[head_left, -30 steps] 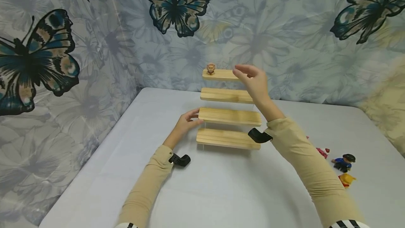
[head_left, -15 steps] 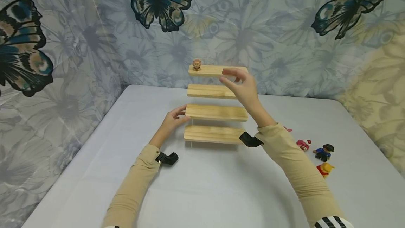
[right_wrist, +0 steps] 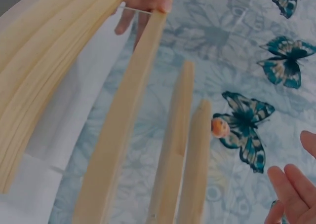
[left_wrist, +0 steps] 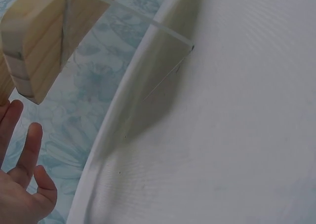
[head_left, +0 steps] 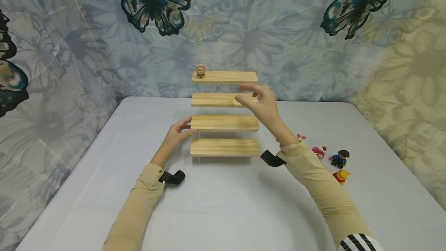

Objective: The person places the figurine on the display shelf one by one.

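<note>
A four-tier wooden shelf stand with thin clear supports is upright on the white table. My left hand holds the left end of its second board from the bottom, thumb at the front edge; in the left wrist view other fingers extend loosely below the wood. A small brown figurine stands at the left end of the top board. My right hand hovers by the right part of the second board from the top, thumb and fingers parted with nothing between them, also seen in the right wrist view.
On the table, right of the stand, lie a pink figurine, a toy figure in blue with a black cap and a yellow-and-red bear figurine. A pink-eared piece shows beside the right sleeve. A butterfly-print cloth hangs behind.
My right hand has come down from beside the top board to the one below, fingers still parted. My left hand stays at the same board end. The head view has swung right.
</note>
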Demonstrator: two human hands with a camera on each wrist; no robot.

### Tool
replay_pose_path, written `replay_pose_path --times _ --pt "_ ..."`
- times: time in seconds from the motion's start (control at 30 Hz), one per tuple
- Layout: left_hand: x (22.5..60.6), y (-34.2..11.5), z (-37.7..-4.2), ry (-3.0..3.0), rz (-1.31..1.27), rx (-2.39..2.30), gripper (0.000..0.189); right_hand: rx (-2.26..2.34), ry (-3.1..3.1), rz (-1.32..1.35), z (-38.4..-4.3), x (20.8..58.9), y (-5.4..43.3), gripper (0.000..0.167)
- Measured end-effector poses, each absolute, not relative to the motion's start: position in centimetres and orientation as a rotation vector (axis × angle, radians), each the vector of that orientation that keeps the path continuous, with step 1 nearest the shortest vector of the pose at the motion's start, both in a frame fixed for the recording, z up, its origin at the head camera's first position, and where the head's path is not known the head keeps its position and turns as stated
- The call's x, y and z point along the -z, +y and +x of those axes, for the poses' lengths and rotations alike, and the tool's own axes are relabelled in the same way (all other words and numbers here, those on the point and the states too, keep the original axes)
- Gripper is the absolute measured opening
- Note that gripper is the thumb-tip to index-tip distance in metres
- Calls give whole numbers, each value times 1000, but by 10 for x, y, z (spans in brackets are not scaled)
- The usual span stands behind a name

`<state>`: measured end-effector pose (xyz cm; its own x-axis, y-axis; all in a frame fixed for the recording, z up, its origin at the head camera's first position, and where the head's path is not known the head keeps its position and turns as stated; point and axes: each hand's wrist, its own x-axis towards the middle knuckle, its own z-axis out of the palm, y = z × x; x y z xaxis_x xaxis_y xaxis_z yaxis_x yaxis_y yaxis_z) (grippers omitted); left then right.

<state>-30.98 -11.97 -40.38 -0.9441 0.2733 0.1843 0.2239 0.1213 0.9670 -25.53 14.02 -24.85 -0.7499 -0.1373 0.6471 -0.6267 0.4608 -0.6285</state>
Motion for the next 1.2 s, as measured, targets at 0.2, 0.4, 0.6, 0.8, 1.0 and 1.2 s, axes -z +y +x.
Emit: replay_pose_path --times 0.2,0.4,0.6,0.8,1.0,1.2 --pt "399 -120 -307 2294 505 -2016 55 -1214 -2195 692 -270 263 161 29" --pt "383 -119 -296 2280 535 -2019 56 -1143 -2233 678 -282 273 182 30" --pt "389 -119 -302 2263 526 -2037 55 -1115 -2276 640 -275 278 197 27" --pt "393 -121 -302 2261 518 -2034 56 -1124 -2339 583 -265 289 207 27" --pt "384 -120 -297 2244 542 -2045 54 -1050 -2392 561 -266 292 223 27" --pt "385 -118 -297 2242 530 -2042 54 -1013 -2428 547 -260 298 237 26"
